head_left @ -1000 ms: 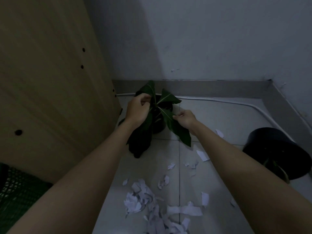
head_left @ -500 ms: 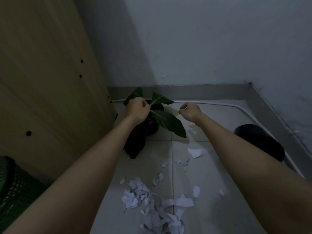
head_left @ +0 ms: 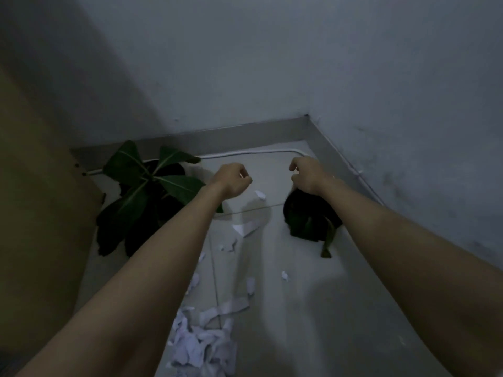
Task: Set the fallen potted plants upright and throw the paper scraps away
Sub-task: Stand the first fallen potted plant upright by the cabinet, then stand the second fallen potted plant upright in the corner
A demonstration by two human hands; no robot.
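A potted plant (head_left: 147,186) with broad green leaves stands upright at the left, by the wooden panel. A second potted plant (head_left: 307,219) in a black pot lies on its side at the right, its leaves pointing toward me. My left hand (head_left: 231,180) hovers between the two plants with fingers curled and nothing in it. Just above the fallen pot's far edge, my right hand (head_left: 307,175) has its fingers loosely bent and apart, holding nothing. White paper scraps (head_left: 204,341) are heaped on the floor near me, and several more lie scattered toward the plants.
A wooden cabinet panel (head_left: 35,213) fills the left side. Grey walls meet in a corner at the back right, with a skirting board (head_left: 245,134) and a white cable (head_left: 258,153) running along the floor edge. The floor (head_left: 299,308) is pale tile.
Both hands let go of the upright plant's leaves and moved right. The view swung right, and my right hand now reaches over the fallen black pot.
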